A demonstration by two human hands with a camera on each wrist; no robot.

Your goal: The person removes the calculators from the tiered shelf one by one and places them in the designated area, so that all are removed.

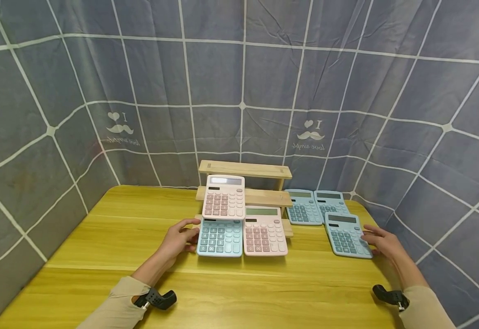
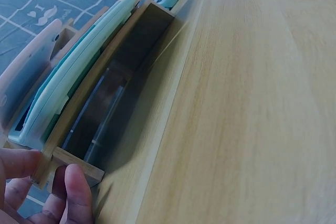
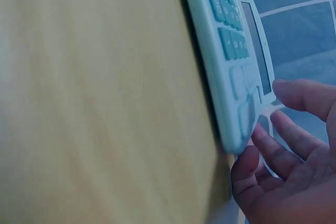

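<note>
A tiered wooden stand (image 1: 245, 169) carries two pink calculators, one on the middle tier (image 1: 224, 196) and one lower right (image 1: 265, 230). A blue calculator (image 1: 220, 236) leans at lower left, its top hidden behind the upper pink one. My left hand (image 1: 180, 238) grips the stand's left end; in the left wrist view, finger and thumb lie around the wooden end piece (image 2: 79, 165). My right hand (image 1: 383, 242), fingers loosely bent and spread, is at the right edge of another blue calculator (image 1: 348, 235). In the right wrist view the thumb (image 3: 245, 166) is at that calculator's corner.
Two more blue calculators, one beside the stand (image 1: 304, 208) and one farther right (image 1: 331, 203), lie behind the front one. The yellow wood-grain table (image 1: 239, 292) meets a grey gridded curtain (image 1: 215, 73) at the back and sides.
</note>
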